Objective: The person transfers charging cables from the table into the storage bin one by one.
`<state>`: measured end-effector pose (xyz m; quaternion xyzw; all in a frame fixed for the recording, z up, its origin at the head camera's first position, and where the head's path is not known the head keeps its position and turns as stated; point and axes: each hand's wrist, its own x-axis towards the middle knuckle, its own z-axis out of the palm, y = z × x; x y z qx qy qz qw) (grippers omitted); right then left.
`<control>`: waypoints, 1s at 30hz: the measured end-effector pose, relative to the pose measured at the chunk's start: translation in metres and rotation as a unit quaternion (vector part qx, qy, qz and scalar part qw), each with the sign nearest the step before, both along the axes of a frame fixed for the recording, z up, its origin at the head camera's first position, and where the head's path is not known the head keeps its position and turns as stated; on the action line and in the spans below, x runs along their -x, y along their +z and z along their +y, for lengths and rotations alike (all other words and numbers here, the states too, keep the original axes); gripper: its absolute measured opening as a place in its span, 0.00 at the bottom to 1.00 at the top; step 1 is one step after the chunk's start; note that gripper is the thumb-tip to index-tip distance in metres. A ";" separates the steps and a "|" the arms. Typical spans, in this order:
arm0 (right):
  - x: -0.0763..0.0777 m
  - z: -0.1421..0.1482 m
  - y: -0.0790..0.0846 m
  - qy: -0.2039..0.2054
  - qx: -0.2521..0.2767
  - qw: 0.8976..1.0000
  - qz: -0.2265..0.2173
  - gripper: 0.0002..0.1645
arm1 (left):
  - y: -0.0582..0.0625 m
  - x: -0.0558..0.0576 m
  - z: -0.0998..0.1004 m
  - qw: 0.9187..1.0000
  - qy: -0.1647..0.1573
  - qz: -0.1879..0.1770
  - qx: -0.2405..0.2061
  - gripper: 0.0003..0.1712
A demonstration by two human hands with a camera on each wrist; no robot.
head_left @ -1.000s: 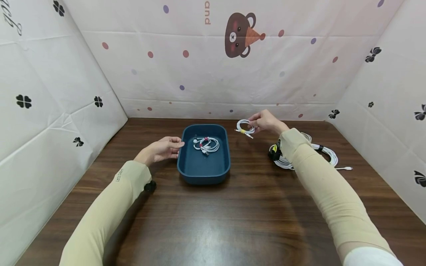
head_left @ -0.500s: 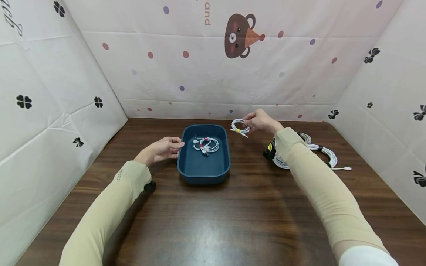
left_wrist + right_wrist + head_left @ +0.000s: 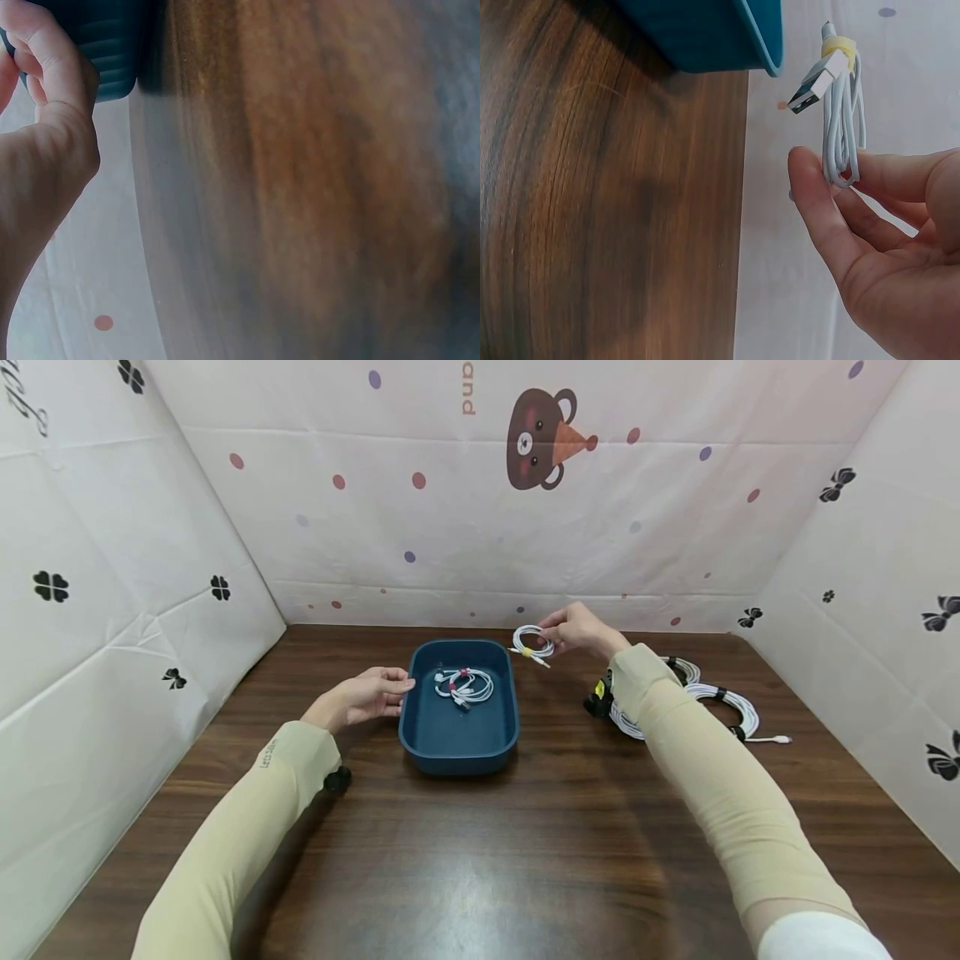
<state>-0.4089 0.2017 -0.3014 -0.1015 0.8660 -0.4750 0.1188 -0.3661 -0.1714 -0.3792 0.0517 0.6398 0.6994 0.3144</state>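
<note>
R hand (image 3: 579, 630) is pinching USB cable coil (image 3: 841, 135); blue bin (image 3: 457, 732) is lying L of it, btwn hands, long axis running fwd; L hand (image 3: 369, 695), nearer, is gripping bin.

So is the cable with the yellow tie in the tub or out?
Out: the right hand holds the cable in the air, beside the tub.

Got a shiny wood-grain table (image 3: 420, 835), whitish sheeting (image 3: 465, 543) up behind with a sideways party-hat bear (image 3: 529, 452) and dots (image 3: 418, 481), black clovers (image 3: 51, 587) off left.
</note>
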 end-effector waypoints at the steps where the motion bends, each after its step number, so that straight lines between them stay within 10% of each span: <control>1: 0.000 -0.001 0.000 0.002 0.002 1.000 -0.001 0.18 | 0.000 0.000 0.000 1.000 -0.001 0.001 0.000 0.04; 30: -0.004 -0.027 0.006 0.020 -0.008 1.000 0.015 0.18 | 0.000 0.000 0.000 1.000 0.002 0.001 0.002 0.04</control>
